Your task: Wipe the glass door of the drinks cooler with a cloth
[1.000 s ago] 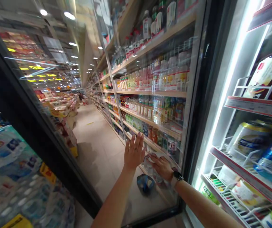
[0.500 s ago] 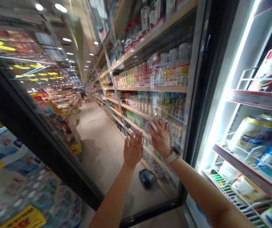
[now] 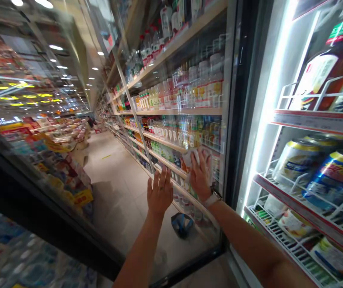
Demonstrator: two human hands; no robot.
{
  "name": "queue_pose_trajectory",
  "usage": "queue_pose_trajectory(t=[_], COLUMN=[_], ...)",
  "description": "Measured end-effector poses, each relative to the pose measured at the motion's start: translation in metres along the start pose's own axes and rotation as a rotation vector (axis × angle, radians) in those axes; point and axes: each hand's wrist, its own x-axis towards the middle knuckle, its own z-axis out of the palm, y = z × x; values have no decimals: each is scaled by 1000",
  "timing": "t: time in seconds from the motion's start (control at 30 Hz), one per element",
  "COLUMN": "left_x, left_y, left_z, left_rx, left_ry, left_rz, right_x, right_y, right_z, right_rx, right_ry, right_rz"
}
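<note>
My right hand [image 3: 200,176] presses a thin white cloth [image 3: 187,159] against the glass door [image 3: 135,236] of a drinks cooler. The cloth shows around and between its fingers. A watch with a pale strap [image 3: 212,197] is on my right wrist. To the left and slightly lower, my left hand [image 3: 160,193] lies flat on the same glass, its fingers stretched out and nothing in it. Bottles and shelves appear in the glass behind both hands.
On the right, the cooler's lit interior holds cans [image 3: 333,180] and bottles [image 3: 318,76] on wire-fronted shelves. The door's black frame [image 3: 54,224] crosses the lower left. A dark bag-like thing with blue strips [image 3: 182,225] shows through or in the glass, low down.
The view has swung a little to the right, so more of the cooler's shelves shows. My right hand has moved slightly on the glass with the cloth; my left hand stays flat.
</note>
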Motion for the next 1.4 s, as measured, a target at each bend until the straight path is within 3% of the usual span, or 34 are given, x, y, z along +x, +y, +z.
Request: queue_pose_trajectory(t=[0.1, 0.17, 0.23, 0.4, 0.5, 0.57, 0.67, 0.83, 0.93, 1.0, 1.23, 1.3, 1.4], left_x=[1, 2, 2, 1, 5, 10, 19, 21, 19, 18, 18, 18, 18], left_y=[1, 2, 3, 0, 7, 20, 46, 69, 69, 69, 73, 74, 75], left_z=[-2, -2, -2, -5, -7, -6, 3, 21, 21, 18, 10, 8, 7], left_rx=[-10, -15, -14, -17, -49, -117, -228, -166, -157, -148, -121, -119, -119], left_ry=[4, 12, 22, 36, 50, 34, -64, -121, -114, -121, -111, -108, -120], left_rz=[-6, -2, 7, 15, -25, -35, 78, 126, 128, 126, 137, 138, 138], right_x=[48, 42, 6, -115, -149, -151, -130, -64, -47, -63, -175, -181, -157], right_y=[0, 2, 6, 4, -11, -20, -23, 1, 20, 28, 25, 21, 14], right_z=[-9, -8, -1, 25, 32, 31, 24, 3, 1, 7, 20, 21, 23], right_rx=[41, 61, 81, 89, 97, 102, 110, 114, 89, 55, -13, -18, 1], right_ry=[115, 136, 120, 59, 10, -11, -1, 24, 56, 99, 211, 240, 265], right_rz=[123, 175, 242, 408, 470, 511, 535, 443, 387, 421, 551, 578, 616])
